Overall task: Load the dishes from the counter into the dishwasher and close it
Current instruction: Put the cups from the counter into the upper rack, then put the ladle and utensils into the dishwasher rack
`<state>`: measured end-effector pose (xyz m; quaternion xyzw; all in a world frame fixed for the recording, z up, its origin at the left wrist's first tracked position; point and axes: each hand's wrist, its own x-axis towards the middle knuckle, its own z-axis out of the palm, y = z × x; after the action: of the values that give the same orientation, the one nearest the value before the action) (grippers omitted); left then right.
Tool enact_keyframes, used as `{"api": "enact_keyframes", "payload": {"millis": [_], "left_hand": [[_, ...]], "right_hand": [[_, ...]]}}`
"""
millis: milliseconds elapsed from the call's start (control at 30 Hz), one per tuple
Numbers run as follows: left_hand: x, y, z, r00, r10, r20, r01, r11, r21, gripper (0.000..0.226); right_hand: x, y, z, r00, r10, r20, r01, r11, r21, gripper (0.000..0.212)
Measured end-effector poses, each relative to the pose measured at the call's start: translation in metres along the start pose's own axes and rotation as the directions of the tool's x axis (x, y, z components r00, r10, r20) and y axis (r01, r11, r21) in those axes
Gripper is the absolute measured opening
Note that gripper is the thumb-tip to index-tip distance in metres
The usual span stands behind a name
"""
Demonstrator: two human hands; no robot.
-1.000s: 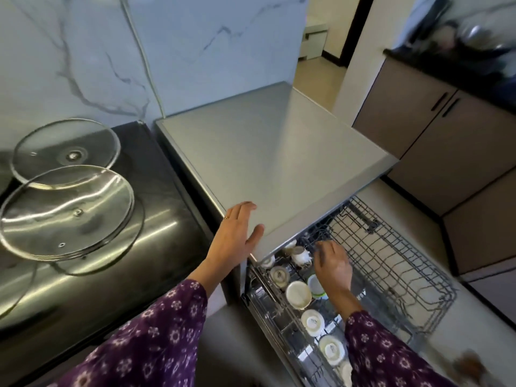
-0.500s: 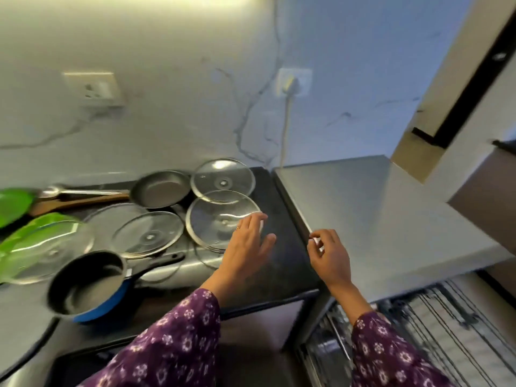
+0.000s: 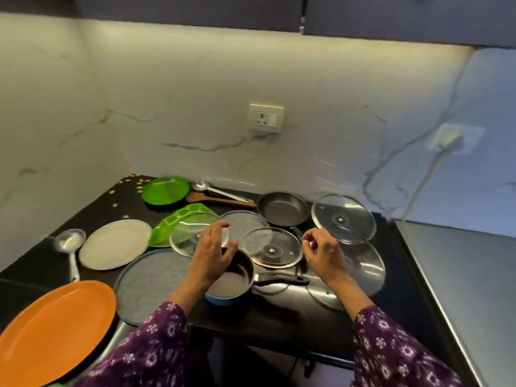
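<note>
Two hands, yours, above the black counter (image 3: 279, 314): your left hand (image 3: 212, 255), fingers spread, hovers over the blue saucepan (image 3: 233, 283) standing there; your right hand (image 3: 321, 254), fingers loosely curled and empty, hangs beside a glass lid (image 3: 272, 247).

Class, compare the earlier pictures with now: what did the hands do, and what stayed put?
The right hand left the dishwasher rack, the left hand the dishwasher top; both moved left and hover empty over the blue saucepan and a glass lid. Nothing was gripped. Pans and lids stayed put.
</note>
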<state>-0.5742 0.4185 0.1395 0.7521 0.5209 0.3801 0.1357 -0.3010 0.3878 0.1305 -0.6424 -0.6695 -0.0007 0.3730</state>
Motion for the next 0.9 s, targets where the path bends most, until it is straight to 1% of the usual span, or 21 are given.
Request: {"api": "enact_keyframes", "payload": {"millis": [100, 200, 367, 467, 533, 600, 667, 733, 833, 900], "left_hand": [[-0.001, -0.047, -0.027, 0.994, -0.108, -0.026, 0.108, 0.994, 0.020, 0.044], [-0.005, -0.090, -0.045, 0.987, -0.158, -0.032, 0.160, 0.985, 0.068, 0.048], [-0.006, -0.142, -0.061, 0.971, -0.237, -0.010, 0.237, 0.963, 0.128, 0.043], [-0.001, -0.172, -0.065, 0.953, -0.304, 0.004, 0.300, 0.943, 0.141, 0.040], [0.003, -0.189, -0.069, 0.933, -0.359, -0.025, 0.358, 0.921, 0.156, 0.041], [0.008, -0.209, -0.077, 0.899, -0.432, -0.070, 0.438, 0.882, 0.175, 0.042], [0.012, -0.235, -0.087, 0.845, -0.522, -0.116, 0.535, 0.816, 0.221, 0.044], [0.015, -0.259, -0.101, 0.753, -0.640, -0.154, 0.655, 0.707, 0.267, 0.046], [0.014, -0.290, -0.121, 0.550, -0.805, -0.222, 0.833, 0.510, 0.217, 0.046], [0.010, -0.307, -0.131, 0.436, -0.866, -0.244, 0.898, 0.405, 0.170, 0.045]], "right_hand": [[0.026, -0.030, 0.034, 0.994, -0.028, 0.102, 0.026, 0.999, 0.025, 0.005], [0.049, -0.053, 0.067, 0.974, -0.033, 0.224, 0.025, 0.999, 0.038, 0.007], [0.079, -0.079, 0.114, 0.918, -0.034, 0.395, 0.035, 0.999, 0.006, 0.015], [0.095, -0.089, 0.138, 0.889, -0.032, 0.457, 0.046, 0.999, -0.020, 0.017], [0.103, -0.095, 0.151, 0.878, -0.030, 0.477, 0.050, 0.998, -0.029, 0.016], [0.112, -0.103, 0.166, 0.873, -0.042, 0.487, 0.065, 0.997, -0.032, 0.014], [0.119, -0.110, 0.183, 0.867, -0.052, 0.495, 0.070, 0.997, -0.018, 0.013], [0.123, -0.119, 0.198, 0.861, -0.072, 0.504, 0.085, 0.996, -0.002, 0.012], [0.124, -0.136, 0.222, 0.848, -0.129, 0.514, 0.121, 0.991, 0.049, 0.011], [0.121, -0.150, 0.234, 0.835, -0.181, 0.519, 0.151, 0.983, 0.100, 0.010]]}}
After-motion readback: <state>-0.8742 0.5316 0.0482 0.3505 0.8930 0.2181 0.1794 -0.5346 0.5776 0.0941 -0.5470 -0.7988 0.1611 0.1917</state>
